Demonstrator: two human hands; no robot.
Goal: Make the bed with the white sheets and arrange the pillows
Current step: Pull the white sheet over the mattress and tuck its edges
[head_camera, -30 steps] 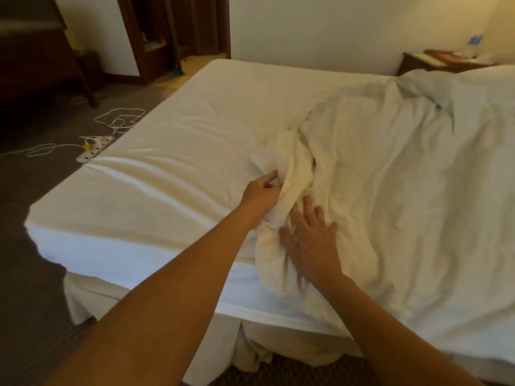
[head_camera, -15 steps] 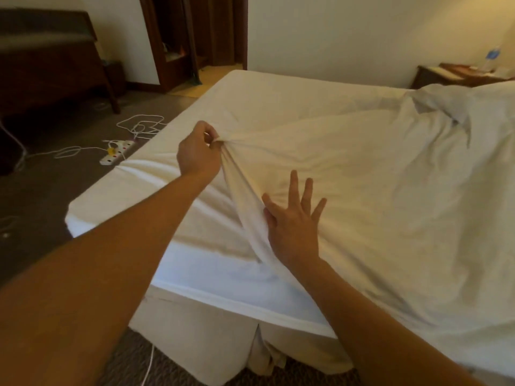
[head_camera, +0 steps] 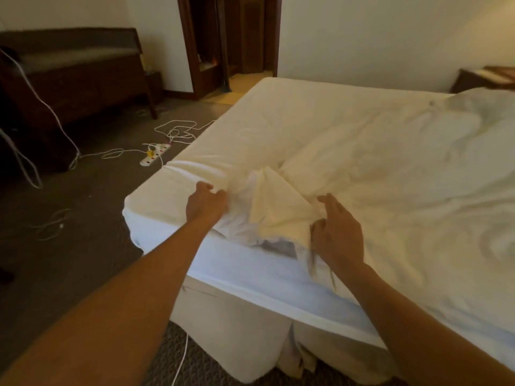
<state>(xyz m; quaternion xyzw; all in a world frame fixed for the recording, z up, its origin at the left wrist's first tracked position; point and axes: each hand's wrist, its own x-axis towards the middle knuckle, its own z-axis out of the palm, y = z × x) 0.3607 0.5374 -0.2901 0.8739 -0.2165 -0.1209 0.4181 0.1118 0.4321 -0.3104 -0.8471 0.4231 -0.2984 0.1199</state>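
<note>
1. A white sheet [head_camera: 376,168] lies rumpled over most of the bed [head_camera: 237,271], cream in the warm light; a folded triangular flap of it bunches at the bed's near edge, close to the near left corner; the bed's white side shows below the flap.
2. The bed's left edge faces open carpet [head_camera: 83,246]; a white power strip [head_camera: 155,154] and loose cables [head_camera: 178,132] lie on the floor just off that edge; a dark bench [head_camera: 69,76] stands by the far wall, well apart.
3. Both bare arms reach forward over the near edge; the left hand [head_camera: 205,203] clenches a bunch of sheet left of the flap; the right hand [head_camera: 338,235] grasps the flap's right side, lower fingers curled into the cloth, forefinger stretched forward.
</note>
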